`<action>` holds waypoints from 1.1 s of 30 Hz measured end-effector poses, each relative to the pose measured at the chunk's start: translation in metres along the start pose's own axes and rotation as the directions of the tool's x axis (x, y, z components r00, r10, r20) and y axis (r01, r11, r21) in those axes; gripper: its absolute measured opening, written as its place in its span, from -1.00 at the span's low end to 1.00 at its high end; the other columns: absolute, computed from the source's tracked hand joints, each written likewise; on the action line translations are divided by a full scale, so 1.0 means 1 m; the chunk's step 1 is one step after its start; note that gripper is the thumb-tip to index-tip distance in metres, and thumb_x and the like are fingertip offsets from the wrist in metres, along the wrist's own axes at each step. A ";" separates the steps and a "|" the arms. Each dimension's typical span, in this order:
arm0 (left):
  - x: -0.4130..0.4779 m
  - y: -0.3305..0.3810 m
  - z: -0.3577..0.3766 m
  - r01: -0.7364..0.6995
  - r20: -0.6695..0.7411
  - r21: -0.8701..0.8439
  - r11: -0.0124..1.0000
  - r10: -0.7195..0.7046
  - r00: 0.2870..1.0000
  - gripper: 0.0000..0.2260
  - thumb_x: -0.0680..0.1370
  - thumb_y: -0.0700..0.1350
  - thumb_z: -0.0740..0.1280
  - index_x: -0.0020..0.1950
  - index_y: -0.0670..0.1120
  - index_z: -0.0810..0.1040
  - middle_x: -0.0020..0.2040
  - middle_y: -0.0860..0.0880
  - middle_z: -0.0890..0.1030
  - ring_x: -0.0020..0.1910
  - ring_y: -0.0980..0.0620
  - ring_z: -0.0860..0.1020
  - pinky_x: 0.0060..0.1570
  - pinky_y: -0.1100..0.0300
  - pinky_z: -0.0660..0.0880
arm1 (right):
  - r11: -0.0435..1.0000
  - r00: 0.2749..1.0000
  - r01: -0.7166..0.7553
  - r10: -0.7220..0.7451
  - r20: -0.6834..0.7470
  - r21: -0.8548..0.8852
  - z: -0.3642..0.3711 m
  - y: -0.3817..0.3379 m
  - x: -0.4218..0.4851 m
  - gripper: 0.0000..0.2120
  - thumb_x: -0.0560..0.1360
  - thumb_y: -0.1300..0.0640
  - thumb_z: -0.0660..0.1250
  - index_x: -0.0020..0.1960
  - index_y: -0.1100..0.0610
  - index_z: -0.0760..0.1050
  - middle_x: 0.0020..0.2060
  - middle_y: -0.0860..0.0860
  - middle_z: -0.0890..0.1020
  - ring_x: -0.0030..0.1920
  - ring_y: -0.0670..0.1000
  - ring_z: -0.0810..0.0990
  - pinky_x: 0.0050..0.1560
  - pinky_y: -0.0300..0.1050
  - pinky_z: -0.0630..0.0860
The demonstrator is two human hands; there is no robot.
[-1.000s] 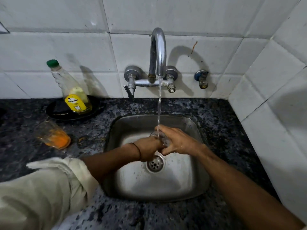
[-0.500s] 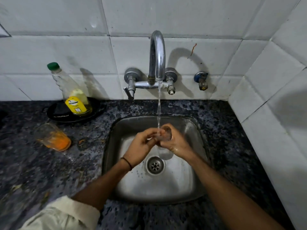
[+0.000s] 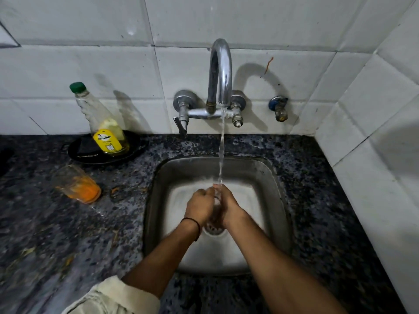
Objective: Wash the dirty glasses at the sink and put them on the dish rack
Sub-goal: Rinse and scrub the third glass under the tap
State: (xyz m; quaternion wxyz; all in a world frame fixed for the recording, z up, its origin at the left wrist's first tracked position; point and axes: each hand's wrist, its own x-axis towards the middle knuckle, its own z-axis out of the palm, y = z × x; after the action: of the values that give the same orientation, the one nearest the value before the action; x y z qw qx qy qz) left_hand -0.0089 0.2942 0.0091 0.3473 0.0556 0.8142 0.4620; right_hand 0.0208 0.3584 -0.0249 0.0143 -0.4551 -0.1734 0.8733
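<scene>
- Left hand (image 3: 200,206) and right hand (image 3: 230,207) clasp a clear glass (image 3: 217,200) between them, upright under the tap stream over the sink (image 3: 278,200)
- Second glass (image 3: 76,184), orange-stained, lies tipped on the counter's left side, mouth toward the far-left

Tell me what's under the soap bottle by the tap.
The soap bottle stands on a black plate on the counter. What lies on the plate behind the bottle is covered.

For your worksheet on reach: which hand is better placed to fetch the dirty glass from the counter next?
Probably the left hand: the orange-stained glass stands left of the sink, on its side. The right hand would have to cross over.
</scene>
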 end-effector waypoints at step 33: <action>0.045 0.007 -0.052 -0.480 0.447 -0.011 0.877 0.434 0.782 -0.57 0.29 -0.03 0.53 0.09 0.11 0.49 -0.01 0.07 0.64 -0.01 0.06 0.61 -0.09 0.19 0.55 | -0.648 0.753 0.159 -0.408 0.516 -0.744 0.044 -0.058 -0.099 -0.82 0.56 -0.04 0.29 -0.13 0.04 0.55 -0.10 0.13 0.64 -0.05 0.18 0.62 -0.11 -0.01 0.52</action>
State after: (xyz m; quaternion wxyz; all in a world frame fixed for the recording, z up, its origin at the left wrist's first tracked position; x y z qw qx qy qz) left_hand -0.0762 0.2800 0.0089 0.3948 0.3710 0.7000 0.4653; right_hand 0.0355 0.3819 0.0950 -0.0637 -0.2048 -0.9607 0.1762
